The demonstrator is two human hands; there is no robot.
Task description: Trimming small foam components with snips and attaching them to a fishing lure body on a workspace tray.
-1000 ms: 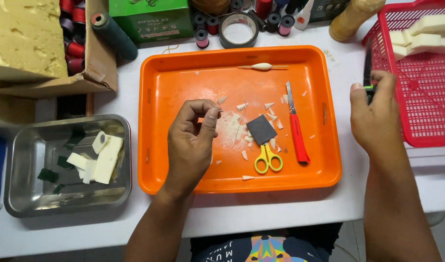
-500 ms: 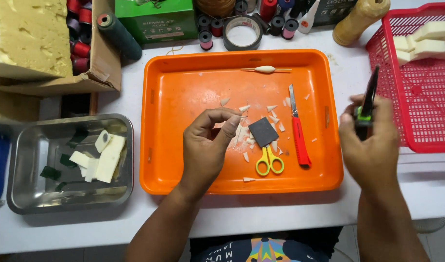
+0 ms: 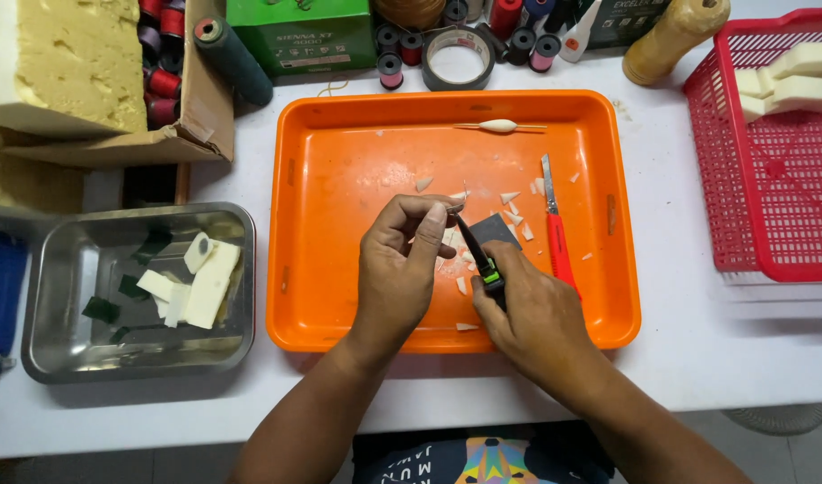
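Both hands work over an orange tray [image 3: 357, 134] on a white table. My left hand [image 3: 400, 264] pinches a small white piece [image 3: 457, 205] between thumb and fingertips. My right hand [image 3: 536, 314] grips a black utility knife with a green slider [image 3: 479, 254], its tip pointing up at that piece. White shavings [image 3: 513, 207] lie scattered on the tray around the hands. A red-handled cutter [image 3: 556, 233] lies just right of my right hand, and a dark square pad [image 3: 499, 229] sits beside the knife.
A thin stick with a white oval bead [image 3: 500, 126] lies at the tray's far side. A steel pan [image 3: 70, 350] with white and green scraps is at left, a red basket [image 3: 778, 179] of white blocks at right. Thread spools, tape roll [image 3: 458, 56] and boxes line the back.
My right hand brought the black knife from beside the red basket into the tray, up to the piece in my left hand. The yellow-handled scissors are now hidden under my right hand.
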